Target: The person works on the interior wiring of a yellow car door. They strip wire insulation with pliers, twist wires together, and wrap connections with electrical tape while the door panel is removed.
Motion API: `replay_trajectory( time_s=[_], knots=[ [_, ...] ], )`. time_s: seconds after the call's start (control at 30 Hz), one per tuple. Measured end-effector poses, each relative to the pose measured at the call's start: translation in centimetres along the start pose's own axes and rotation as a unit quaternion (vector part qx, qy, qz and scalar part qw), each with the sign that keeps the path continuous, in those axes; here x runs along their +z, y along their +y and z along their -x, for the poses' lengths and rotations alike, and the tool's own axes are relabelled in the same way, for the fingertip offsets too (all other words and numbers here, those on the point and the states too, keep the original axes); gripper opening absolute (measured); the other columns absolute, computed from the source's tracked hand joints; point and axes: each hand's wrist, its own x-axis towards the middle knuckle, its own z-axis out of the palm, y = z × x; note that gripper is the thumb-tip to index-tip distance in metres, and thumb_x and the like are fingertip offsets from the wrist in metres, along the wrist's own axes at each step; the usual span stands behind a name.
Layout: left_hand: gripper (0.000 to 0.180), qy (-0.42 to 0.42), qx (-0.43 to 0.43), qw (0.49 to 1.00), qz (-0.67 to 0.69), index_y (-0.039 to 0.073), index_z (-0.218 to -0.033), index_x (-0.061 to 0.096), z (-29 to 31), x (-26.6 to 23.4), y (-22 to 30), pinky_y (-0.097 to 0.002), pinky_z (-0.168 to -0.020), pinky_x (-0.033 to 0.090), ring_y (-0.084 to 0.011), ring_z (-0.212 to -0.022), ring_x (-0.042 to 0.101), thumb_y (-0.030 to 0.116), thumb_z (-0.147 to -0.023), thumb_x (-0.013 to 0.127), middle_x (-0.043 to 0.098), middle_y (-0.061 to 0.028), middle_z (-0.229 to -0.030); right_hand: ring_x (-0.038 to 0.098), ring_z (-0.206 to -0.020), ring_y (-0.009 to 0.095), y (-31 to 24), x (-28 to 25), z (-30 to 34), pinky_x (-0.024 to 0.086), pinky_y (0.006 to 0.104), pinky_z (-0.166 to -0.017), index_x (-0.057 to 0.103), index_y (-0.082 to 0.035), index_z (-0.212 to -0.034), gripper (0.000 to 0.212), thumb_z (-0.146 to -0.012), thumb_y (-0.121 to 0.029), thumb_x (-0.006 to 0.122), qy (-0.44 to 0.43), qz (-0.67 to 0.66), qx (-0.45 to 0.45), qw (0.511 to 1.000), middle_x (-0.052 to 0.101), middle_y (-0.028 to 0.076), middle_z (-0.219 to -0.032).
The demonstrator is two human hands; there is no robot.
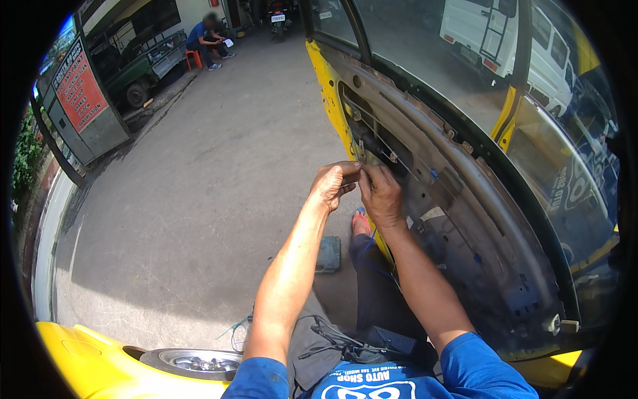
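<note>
My left hand [332, 185] and my right hand [383, 196] meet fingertip to fingertip beside the edge of a car door [458, 193]. Both are closed in a pinch; whatever lies between the fingers is too small or hidden to make out. The yellow-edged door stands open on my right, its bare inner panel showing cutouts, rods and small blue clips. Just beyond my fingers is a large opening [372, 123] in that panel, with metal parts inside. A thin blue wire [380, 269] hangs below, next to my right forearm.
A dark flat case [328, 255] lies on the concrete by my feet. A yellow car body with a wheel [203, 362] is at the lower left. Farther off are a seated person [206, 43], a green truck [136, 70], a motorcycle [278, 20] and a red sign [81, 86].
</note>
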Motion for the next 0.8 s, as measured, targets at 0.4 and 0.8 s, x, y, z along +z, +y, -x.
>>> replay_trajectory(
  time_s=[0.4, 0.8],
  knots=[
    [0.023, -0.036, 0.007, 0.994, -0.107, 0.002, -0.105, 0.077, -0.9, 0.2, 1.0, -0.0361, -0.09, 0.049, -0.0194, -0.099, 0.069, 0.02, -0.091, 0.075, 0.077, -0.0082, -0.102, 0.072, -0.089, 0.035, 0.1, -0.2, 0.3, 0.058, 0.0421, -0.077, 0.073, -0.004, -0.104, 0.014, -0.091, -0.002, 0.075, 0.024, -0.049, 0.037, 0.998, 0.073, 0.015, -0.097],
    [0.03, -0.021, 0.111, 0.983, -0.148, -0.004, -0.11, 0.077, -1.0, 0.4, 0.0, -0.0349, -0.086, 0.048, -0.0189, -0.092, 0.066, 0.019, -0.091, 0.073, 0.077, -0.0094, -0.099, 0.072, -0.089, 0.039, -1.0, -0.3, -0.8, 0.057, 0.0438, -0.078, 0.073, -0.002, -0.103, 0.01, -0.095, -0.007, 0.071, 0.041, -0.05, 0.056, 0.996, 0.074, 0.017, -0.096]
  ],
)
